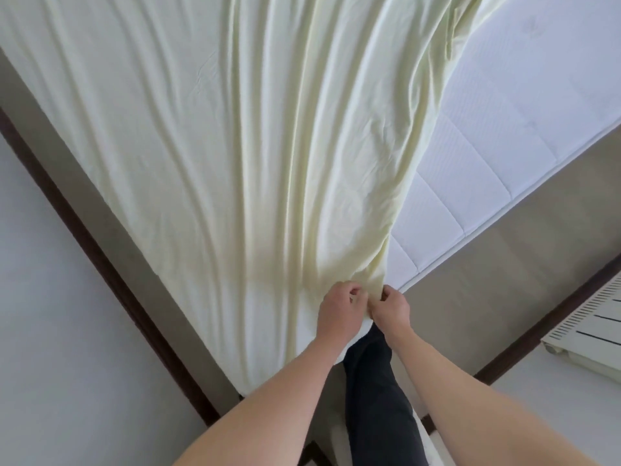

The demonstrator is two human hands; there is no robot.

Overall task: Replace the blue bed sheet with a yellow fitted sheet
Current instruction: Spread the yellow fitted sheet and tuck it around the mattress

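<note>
1. A person stands at the near corner of a bed, both bare forearms reaching in from six o'clock toward the middle of the scene.
2. The left hand and the right hand meet side by side at the mattress corner, knuckles almost touching.
3. Each grip is clamped on the yellow fitted sheet: fingers curl into a gathered bunch of its edge right at the corner.
4. From that bunch the sheet fans out toward twelve and ten o'clock in long folds, covering most of the bed.
5. At two o'clock a strip of the white quilted mattress lies bare, the sheet's edge running diagonally beside it.
6. The person's leg, in dark trousers, shows between the forearms at six o'clock, just below the hands.
7. A dark wooden bed frame runs along the mattress edge at eight o'clock, with pale floor beyond it.
8. A white radiator stands at four o'clock, well apart from the hands.
</note>
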